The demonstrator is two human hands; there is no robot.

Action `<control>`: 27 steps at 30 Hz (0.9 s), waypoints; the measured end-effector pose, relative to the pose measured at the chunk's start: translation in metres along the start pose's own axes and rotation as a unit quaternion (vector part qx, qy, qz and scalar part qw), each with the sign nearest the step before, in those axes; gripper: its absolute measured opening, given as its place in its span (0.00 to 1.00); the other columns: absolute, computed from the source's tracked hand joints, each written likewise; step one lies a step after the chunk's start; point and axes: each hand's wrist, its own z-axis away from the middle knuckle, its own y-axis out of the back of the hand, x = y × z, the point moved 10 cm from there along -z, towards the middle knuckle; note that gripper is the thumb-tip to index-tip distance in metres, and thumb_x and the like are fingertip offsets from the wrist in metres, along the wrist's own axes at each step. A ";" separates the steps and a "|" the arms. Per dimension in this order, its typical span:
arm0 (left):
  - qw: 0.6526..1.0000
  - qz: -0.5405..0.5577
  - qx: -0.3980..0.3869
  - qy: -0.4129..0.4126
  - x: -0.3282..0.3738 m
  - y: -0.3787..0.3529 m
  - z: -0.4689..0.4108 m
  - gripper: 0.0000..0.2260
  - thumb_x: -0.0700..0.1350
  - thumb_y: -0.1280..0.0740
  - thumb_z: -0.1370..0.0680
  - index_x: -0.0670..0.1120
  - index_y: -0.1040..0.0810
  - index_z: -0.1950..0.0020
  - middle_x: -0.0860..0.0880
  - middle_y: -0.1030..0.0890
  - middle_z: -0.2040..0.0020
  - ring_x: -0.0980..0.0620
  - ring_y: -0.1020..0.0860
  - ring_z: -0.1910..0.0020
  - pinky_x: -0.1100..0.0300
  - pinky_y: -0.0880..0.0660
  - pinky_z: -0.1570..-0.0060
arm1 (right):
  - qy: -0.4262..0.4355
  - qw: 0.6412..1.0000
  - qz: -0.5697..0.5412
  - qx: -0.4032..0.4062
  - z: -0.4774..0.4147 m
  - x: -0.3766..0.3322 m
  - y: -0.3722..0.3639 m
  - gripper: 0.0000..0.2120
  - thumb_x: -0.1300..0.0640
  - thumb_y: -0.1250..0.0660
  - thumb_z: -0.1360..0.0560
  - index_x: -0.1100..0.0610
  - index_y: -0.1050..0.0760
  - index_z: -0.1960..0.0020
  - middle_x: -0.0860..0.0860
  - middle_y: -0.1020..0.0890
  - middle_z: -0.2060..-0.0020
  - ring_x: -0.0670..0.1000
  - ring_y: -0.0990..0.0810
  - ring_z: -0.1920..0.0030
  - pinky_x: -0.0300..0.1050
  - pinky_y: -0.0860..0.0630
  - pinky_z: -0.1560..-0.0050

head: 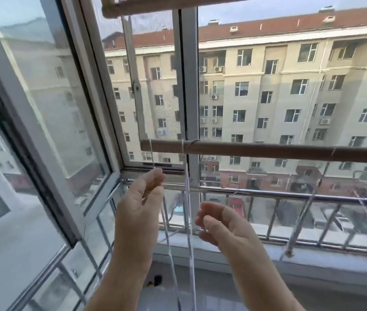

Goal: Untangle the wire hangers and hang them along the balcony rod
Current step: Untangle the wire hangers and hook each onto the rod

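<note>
A brown wooden rod runs across the window at mid height. Thin white wire hangers hang from it near its left end, their long wires dropping between my hands. My left hand is raised just below the rod's left end, its fingertips pinched on a wire that rises to the rod. Lower and to the right, my right hand is curled, with a thin wire running into its fingertips. Another wire hanger hangs from the rod further right.
A metal railing runs along the inside of the window below the rod, above a grey sill. An open window sash angles in on the left. A second wooden bar crosses overhead. Apartment blocks stand outside.
</note>
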 end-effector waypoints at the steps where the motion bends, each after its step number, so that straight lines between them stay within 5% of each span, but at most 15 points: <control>1: 1.000 -0.008 -0.003 0.001 -0.004 0.008 -0.003 0.13 0.39 0.38 0.22 0.50 0.22 0.40 0.55 0.17 0.47 0.63 0.22 0.46 0.68 0.29 0.47 | -0.013 1.000 -0.013 0.005 -0.007 0.004 -0.008 0.08 0.58 0.36 0.25 0.51 0.24 0.47 0.51 0.17 0.52 0.48 0.18 0.52 0.43 0.22 0.51; 5: 0.999 -0.029 -0.028 0.020 -0.023 0.025 -0.009 0.11 0.38 0.37 0.23 0.52 0.20 0.47 0.55 0.17 0.52 0.63 0.21 0.51 0.74 0.28 0.55 | -0.046 0.997 -0.039 0.042 -0.025 0.020 -0.022 0.08 0.60 0.37 0.24 0.56 0.26 0.46 0.52 0.19 0.56 0.46 0.20 0.60 0.42 0.23 0.58; 10: 0.997 -0.014 -0.058 0.040 -0.038 0.023 -0.007 0.11 0.38 0.37 0.23 0.53 0.19 0.50 0.56 0.16 0.53 0.61 0.21 0.51 0.66 0.29 0.52 | -0.063 0.995 -0.057 0.048 -0.038 0.031 -0.026 0.07 0.59 0.39 0.23 0.58 0.26 0.47 0.52 0.22 0.64 0.45 0.25 0.69 0.37 0.28 0.68; 18: 0.986 0.027 -0.163 0.008 -0.012 -0.020 0.014 0.10 0.43 0.37 0.27 0.51 0.19 0.50 0.54 0.16 0.53 0.59 0.19 0.51 0.69 0.25 0.51 | -0.080 0.987 -0.138 -0.012 -0.069 0.036 -0.044 0.10 0.55 0.37 0.24 0.60 0.23 0.49 0.54 0.22 0.62 0.52 0.24 0.61 0.47 0.28 0.56; 22: 0.978 0.034 -0.202 0.037 -0.023 -0.045 0.031 0.12 0.46 0.36 0.32 0.57 0.18 0.53 0.55 0.16 0.54 0.58 0.19 0.52 0.68 0.26 0.51 | -0.144 0.967 -0.208 -0.022 -0.083 0.045 -0.048 0.03 0.60 0.41 0.23 0.58 0.29 0.52 0.53 0.25 0.65 0.47 0.24 0.73 0.40 0.26 0.73; 27: 0.966 0.080 -0.216 0.113 -0.051 -0.065 0.052 0.13 0.44 0.35 0.35 0.53 0.18 0.52 0.51 0.16 0.54 0.55 0.19 0.52 0.61 0.25 0.49 | -0.157 0.962 -0.215 -0.062 -0.095 0.037 -0.049 0.11 0.57 0.41 0.22 0.60 0.31 0.42 0.53 0.24 0.64 0.47 0.24 0.69 0.37 0.23 0.71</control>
